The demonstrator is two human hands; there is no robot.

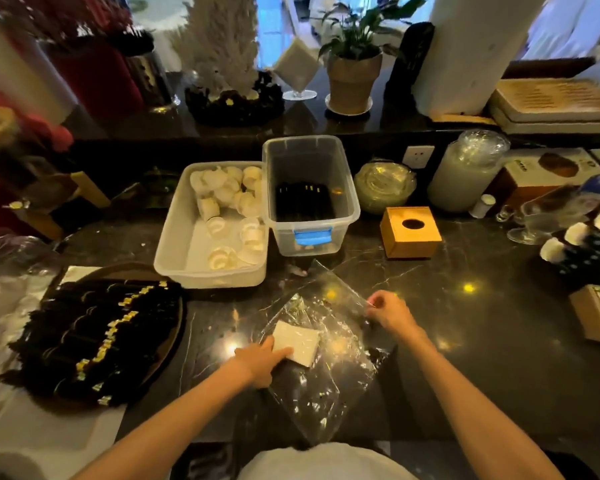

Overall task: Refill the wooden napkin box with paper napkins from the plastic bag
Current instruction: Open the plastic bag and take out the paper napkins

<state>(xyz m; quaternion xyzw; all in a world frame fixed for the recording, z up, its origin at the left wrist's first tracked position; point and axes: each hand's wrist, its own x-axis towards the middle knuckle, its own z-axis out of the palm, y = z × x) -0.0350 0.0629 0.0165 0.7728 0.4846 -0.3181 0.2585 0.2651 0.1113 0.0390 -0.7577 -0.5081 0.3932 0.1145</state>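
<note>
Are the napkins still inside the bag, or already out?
Still inside. The napkins lie flat under the clear film of the bag; the left hand reaches in, the right hand holds its edge.

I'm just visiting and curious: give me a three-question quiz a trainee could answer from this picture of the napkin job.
1. True or false: the wooden box stands inside the plastic bag.
2. Which hand rests on the napkins? A) left hand B) right hand
3. Fill in: the right hand pinches the bag's ____.

Key
1. False: the box stands apart on the counter, beyond the bag.
2. A.
3. Edge, at the bag's right side.
</note>
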